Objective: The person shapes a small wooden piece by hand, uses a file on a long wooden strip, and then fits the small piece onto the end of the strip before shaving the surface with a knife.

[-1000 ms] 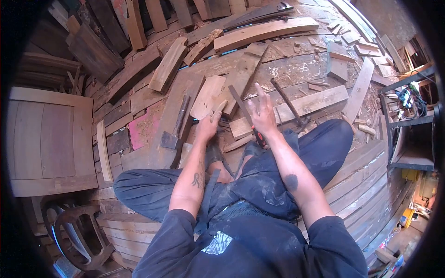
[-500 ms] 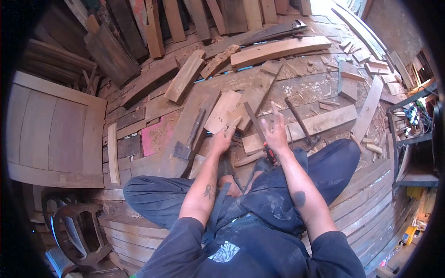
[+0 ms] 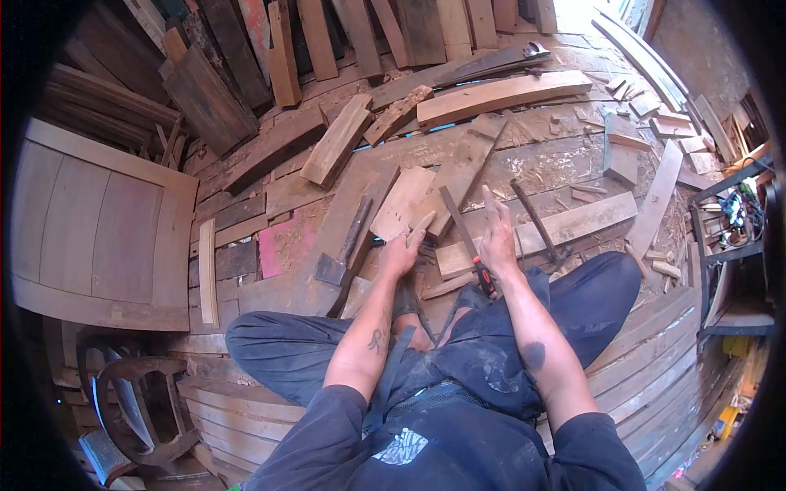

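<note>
Left hand [image 3: 400, 252]: closed around a small wooden piece [image 3: 420, 222], held just near of a flat board [image 3: 400, 202]. Right hand [image 3: 497, 237]: fingers extended, nothing gripped, laid by a red-handled chisel [image 3: 468, 242] on a long plank [image 3: 565, 222]. A hatchet [image 3: 342, 250] is seen to the left.

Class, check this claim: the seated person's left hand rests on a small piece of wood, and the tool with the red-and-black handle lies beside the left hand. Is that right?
Not quite. In the head view the left hand does rest on the small piece of wood, but the tool with the red-and-black handle lies by the right hand, not the left.
</note>
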The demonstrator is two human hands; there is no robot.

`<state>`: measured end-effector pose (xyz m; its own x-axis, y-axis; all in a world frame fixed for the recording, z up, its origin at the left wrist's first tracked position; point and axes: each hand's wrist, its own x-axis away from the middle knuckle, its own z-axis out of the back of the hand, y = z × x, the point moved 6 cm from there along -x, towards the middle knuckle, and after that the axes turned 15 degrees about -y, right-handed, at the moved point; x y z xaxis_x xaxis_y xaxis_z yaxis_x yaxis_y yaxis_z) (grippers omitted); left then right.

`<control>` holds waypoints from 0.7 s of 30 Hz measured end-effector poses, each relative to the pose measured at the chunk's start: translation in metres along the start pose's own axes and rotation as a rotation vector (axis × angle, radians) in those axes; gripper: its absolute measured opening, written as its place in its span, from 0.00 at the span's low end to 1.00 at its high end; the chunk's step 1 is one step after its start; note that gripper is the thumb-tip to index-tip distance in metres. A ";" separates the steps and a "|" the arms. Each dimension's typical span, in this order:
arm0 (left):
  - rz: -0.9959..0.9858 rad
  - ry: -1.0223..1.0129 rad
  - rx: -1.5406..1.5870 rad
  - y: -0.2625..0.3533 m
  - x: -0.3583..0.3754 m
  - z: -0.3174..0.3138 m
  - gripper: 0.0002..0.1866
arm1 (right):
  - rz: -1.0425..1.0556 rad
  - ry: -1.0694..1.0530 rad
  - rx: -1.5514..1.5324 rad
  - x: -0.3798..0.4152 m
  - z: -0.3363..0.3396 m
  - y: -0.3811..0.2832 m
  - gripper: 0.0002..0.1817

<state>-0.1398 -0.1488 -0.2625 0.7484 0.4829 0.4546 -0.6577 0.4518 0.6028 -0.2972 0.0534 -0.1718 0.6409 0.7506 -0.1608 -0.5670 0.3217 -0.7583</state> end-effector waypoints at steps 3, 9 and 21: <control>0.021 -0.019 -0.015 0.003 0.004 0.002 0.42 | 0.004 0.021 -0.006 -0.001 -0.001 0.002 0.52; 0.064 -0.063 0.007 0.005 0.006 0.004 0.44 | -0.016 -0.033 -0.007 -0.001 -0.002 0.015 0.14; 0.075 -0.021 0.001 0.006 0.007 0.005 0.45 | -0.154 -0.044 0.003 -0.001 0.006 0.015 0.07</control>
<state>-0.1379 -0.1465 -0.2526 0.6986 0.4993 0.5125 -0.7120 0.4141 0.5670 -0.3091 0.0608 -0.1790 0.6970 0.7169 -0.0153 -0.4657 0.4363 -0.7699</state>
